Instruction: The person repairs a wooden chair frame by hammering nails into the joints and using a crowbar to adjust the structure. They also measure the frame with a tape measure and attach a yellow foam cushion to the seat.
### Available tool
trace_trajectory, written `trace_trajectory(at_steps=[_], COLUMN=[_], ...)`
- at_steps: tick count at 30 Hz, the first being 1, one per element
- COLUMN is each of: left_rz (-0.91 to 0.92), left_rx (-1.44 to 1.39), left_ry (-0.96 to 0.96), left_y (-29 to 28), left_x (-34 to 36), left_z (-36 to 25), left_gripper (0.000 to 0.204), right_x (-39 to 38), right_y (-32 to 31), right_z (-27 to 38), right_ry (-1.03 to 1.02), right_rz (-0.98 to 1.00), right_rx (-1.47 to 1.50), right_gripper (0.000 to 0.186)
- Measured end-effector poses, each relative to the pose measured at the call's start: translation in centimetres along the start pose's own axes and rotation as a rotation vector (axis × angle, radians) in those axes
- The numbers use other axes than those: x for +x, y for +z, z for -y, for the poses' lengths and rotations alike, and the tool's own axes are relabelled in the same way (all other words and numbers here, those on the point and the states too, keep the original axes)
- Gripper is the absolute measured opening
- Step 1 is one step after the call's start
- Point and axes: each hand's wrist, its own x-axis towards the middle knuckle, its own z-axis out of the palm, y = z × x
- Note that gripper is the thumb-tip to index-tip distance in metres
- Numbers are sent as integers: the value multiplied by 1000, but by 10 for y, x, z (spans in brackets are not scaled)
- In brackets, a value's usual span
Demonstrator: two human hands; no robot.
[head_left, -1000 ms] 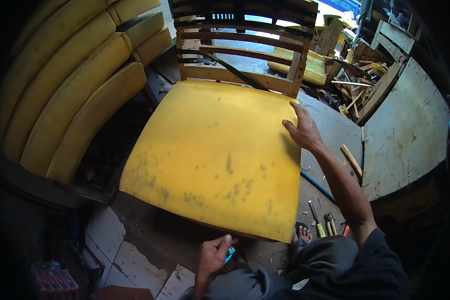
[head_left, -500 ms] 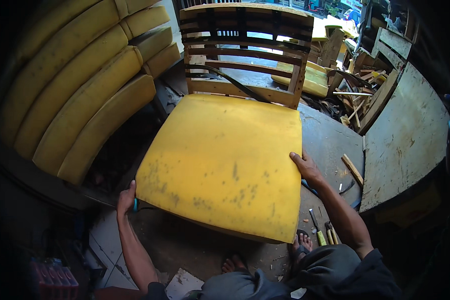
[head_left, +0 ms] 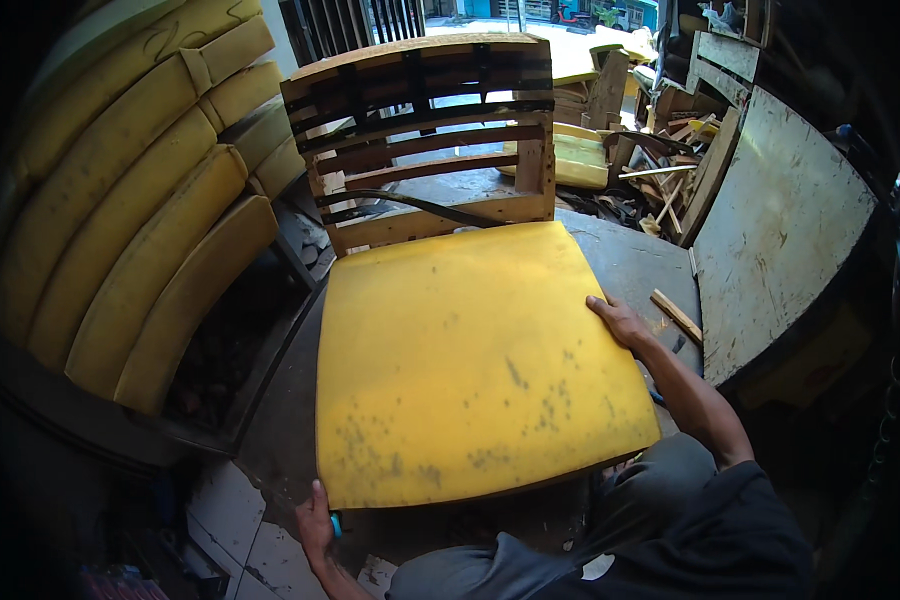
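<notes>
A broad yellow foam seat cushion (head_left: 470, 350) lies between my hands, its near part speckled with dark spots. My left hand (head_left: 316, 522) grips its near left corner, thumb on the edge and the other fingers mostly hidden. Beside that hand shows a small turquoise piece (head_left: 337, 524) of something I cannot make out. At the right edge, my right hand (head_left: 620, 322) has its thumb on top and its fingers underneath. Behind the cushion's far edge stands a slatted wooden frame (head_left: 445, 145) with dark straps, one hanging loose in a slant across the lower slats.
Curved yellow foam pads (head_left: 120, 215) are stacked at the left. A pale scuffed board (head_left: 785, 235) leans at the right, with a wood scrap (head_left: 677, 316) before it. Farther back are a heap of broken wood (head_left: 660, 185) and another yellow cushion (head_left: 575, 158).
The cushion has turned, its near left corner coming nearer and its near right corner going away. Both hands have kept their hold. The view has shifted, and the tools by my feet are now hidden.
</notes>
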Motion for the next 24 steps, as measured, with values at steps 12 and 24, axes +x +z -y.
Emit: trace_trajectory(at_steps=[12, 24], left_rz=[-432, 126], left_rx=[-486, 219], left_ry=[-39, 980], left_y=[-19, 165], left_x=[89, 0], left_z=[16, -245], left_gripper=[51, 14], right_x=[-99, -105], right_y=[73, 38], right_z=[-18, -24], right_ry=[-166, -14], right_rz=[-137, 212], right_rx=[-219, 228], right_gripper=[74, 62])
